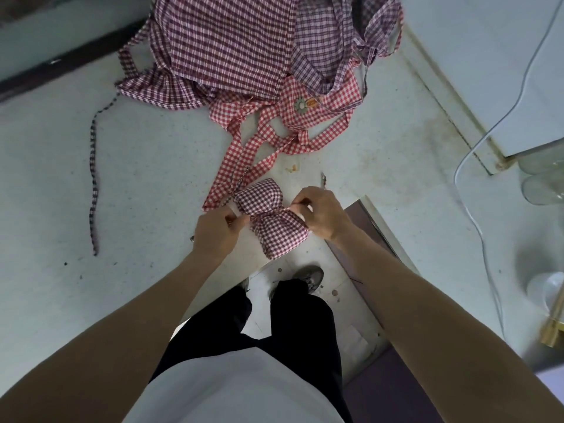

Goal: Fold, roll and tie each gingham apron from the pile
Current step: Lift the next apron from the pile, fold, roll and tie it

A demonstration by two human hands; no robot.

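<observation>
A rolled dark-red gingham apron [271, 221] lies at the near corner of the pale table [146, 166], cinched at its middle by a strap. My left hand [218, 232] pinches the strap on the roll's left side. My right hand [320, 212] pinches the other strap end on the right side. Farther back lies the pile: a bright red gingham apron [305, 117] with a flower badge and loose straps, and maroon gingham aprons [225, 47] behind it.
A dark checked strap [93, 175] trails loose on the table's left. A white cable [476, 141] runs along the right side. Glass jars [543, 181] stand at the right edge. Below the table corner are my feet [308, 277] and the floor.
</observation>
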